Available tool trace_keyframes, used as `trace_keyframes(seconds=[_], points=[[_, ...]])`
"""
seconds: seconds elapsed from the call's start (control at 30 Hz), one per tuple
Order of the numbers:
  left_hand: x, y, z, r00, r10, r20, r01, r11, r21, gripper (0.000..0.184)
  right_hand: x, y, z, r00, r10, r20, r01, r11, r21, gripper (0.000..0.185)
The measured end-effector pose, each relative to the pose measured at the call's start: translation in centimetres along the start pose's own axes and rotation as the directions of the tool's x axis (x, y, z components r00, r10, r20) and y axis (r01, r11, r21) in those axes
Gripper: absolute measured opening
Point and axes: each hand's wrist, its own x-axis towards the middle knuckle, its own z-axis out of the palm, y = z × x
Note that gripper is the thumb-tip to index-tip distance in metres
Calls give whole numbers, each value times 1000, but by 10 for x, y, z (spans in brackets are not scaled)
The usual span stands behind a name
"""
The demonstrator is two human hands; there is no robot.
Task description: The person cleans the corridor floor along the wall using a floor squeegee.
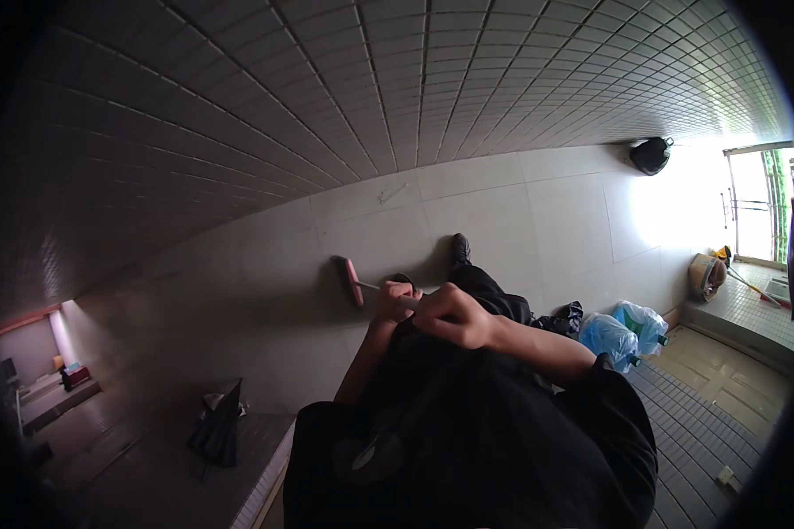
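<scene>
The left hand and right hand are close together, both clamped round the handle of a broom; its head sits to their left, low at the floor, though contact is hard to tell; a slack grip could let the head twist; a wide swing rightward could clip the shoe or knock the blue bags.

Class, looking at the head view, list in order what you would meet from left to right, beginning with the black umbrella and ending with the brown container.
Black umbrella, pink broom head, left hand, right hand, blue plastic bags, brown container.
</scene>
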Motion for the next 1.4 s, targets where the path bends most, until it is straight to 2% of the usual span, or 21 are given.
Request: trace_keyframes(seconds=[0.13,0.2,0.3,0.4,0.5,0.73,0.83,0.97,1.13,1.23,1.4], points=[[28,0,12,999,-18,49,19,1000,-15,35,3,-14,-19,998,-49,-30,48,998,-43,28],[40,0,16,999,20,34,-18,998,-55,35,2,-19,-26,996,-77,-46,73,995,-66,29],[61,2,20,996,88,-6,-88,986,-144,35,-2,-25,-36,998,-12,-55,1,983,-181,21],[76,-8,35,979,177,98,-173,984,-42,36,-4,-36,-44,992,-31,-121,8,982,-190,23],[89,-15,48,974,152,167,-129,982,-141,37,-8,-41,-51,986,-49,-162,14,977,-212,23],[112,0,51,959,243,144,-220,963,-157,38,-12,-54,-54,982,-122,-145,69,942,-328,23],[120,5,52,957,259,133,-232,954,-191,38,-11,-63,-48,986,-143,-83,101,919,-382,22],[123,3,56,957,264,123,-232,945,-230,38,-12,-65,-34,968,-236,-89,189,914,-360,30],[112,24,54,952,268,147,-218,932,-288,37,-22,-78,-25,958,-275,-78,232,907,-352,31],[102,42,46,947,276,164,-220,930,-293,37,-37,-89,-23,956,-284,68,291,900,-323,28],[78,59,33,955,237,180,-172,933,-317,36,-50,-89,-11,953,-293,77,303,920,-247,33]])
